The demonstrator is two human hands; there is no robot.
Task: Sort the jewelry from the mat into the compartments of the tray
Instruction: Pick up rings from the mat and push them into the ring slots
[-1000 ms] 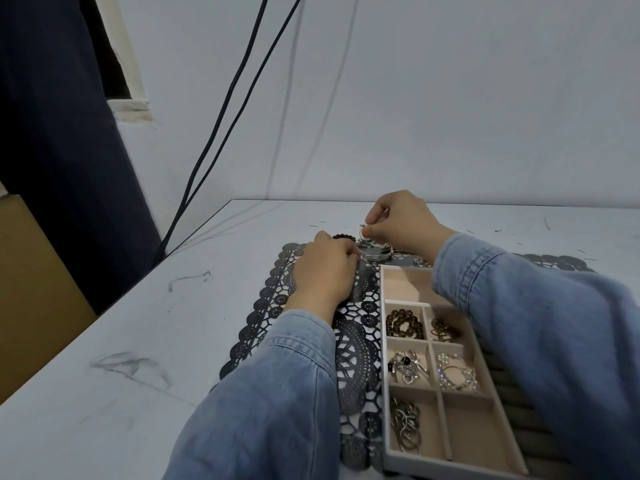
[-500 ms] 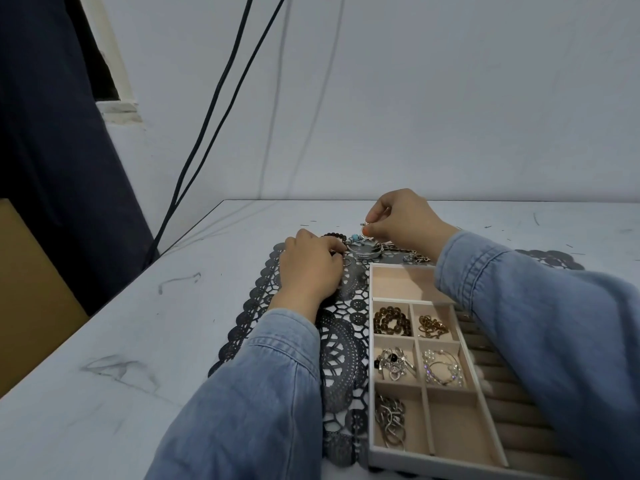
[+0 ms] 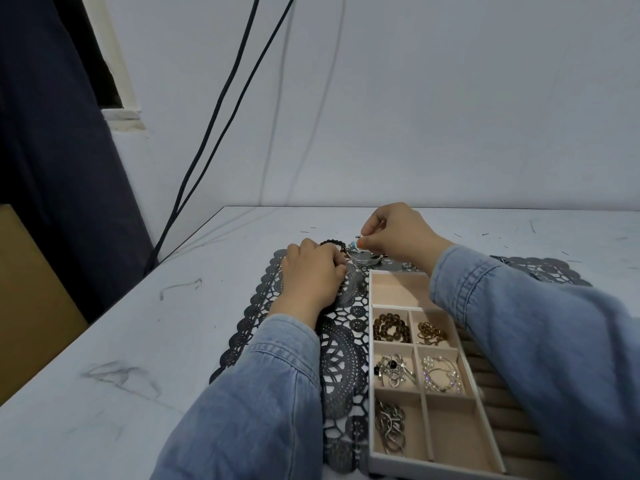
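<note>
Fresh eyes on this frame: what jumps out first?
The left hand and right hand meet over a jewelry pile at the far edge of the mat, the right pinching a small piece. Nearer, the tray on the mat already holds jewelry in five compartments.

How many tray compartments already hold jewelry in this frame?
5: brown beads and gold chain in the second row, silver charms and pearly hoops in the third, silver chains near left. The right sleeve covers part of the far compartment.
</note>
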